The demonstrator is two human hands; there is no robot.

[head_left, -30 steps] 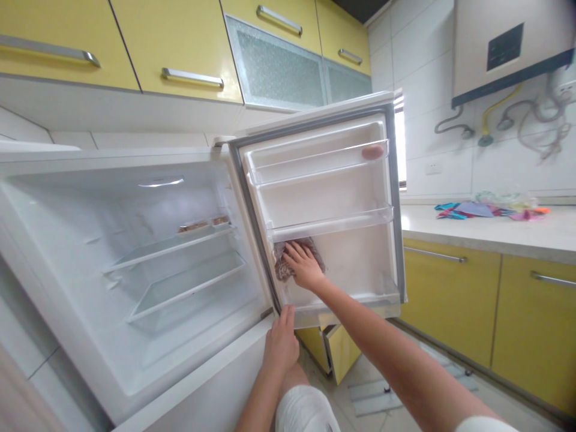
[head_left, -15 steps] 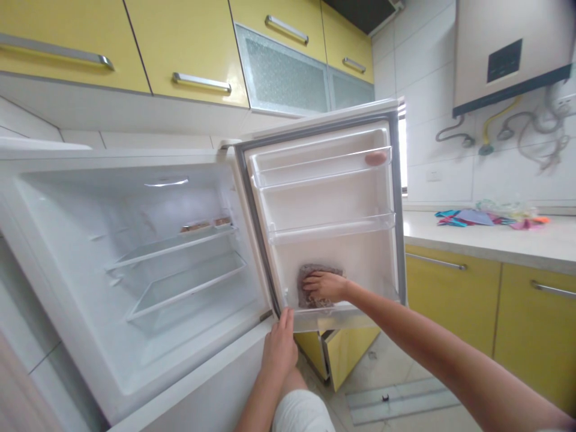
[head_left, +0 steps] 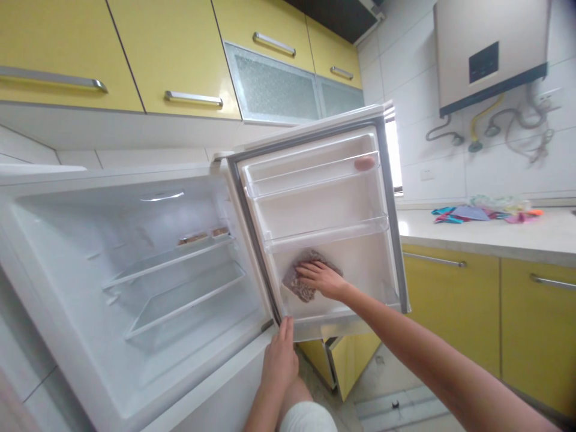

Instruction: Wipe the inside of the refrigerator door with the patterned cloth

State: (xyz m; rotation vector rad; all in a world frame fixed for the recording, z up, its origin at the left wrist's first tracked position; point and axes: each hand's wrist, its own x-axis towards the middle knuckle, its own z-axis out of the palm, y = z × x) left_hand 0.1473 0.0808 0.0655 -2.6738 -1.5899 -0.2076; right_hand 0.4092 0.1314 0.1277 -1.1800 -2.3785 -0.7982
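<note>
My right hand (head_left: pixel 321 279) presses a brown-grey patterned cloth (head_left: pixel 299 282) against the inner panel of the open fridge door (head_left: pixel 333 207). Its fingers lie along the cloth, which sits tilted above the lowest door rack (head_left: pixel 335 327). My left hand (head_left: pixel 281 351) holds the lower hinge-side corner of the door at that rack, fingers close together. The fridge compartment (head_left: pixel 202 354) stands open on the left, with two glass shelves (head_left: pixel 189 294).
A reddish oval item (head_left: pixel 364 162) sits in the top door rack. Small brown items (head_left: pixel 193 239) rest on the upper shelf. Coloured cloths (head_left: pixel 470 213) lie on the counter (head_left: pixel 495 240) at right. Below the fridge door, a yellow cabinet door (head_left: pixel 353 360) stands ajar.
The cloth under my right hand has moved up and left on the door panel and turned to a slant. My left hand stays at the door's lower corner. The camera view has shifted slightly.
</note>
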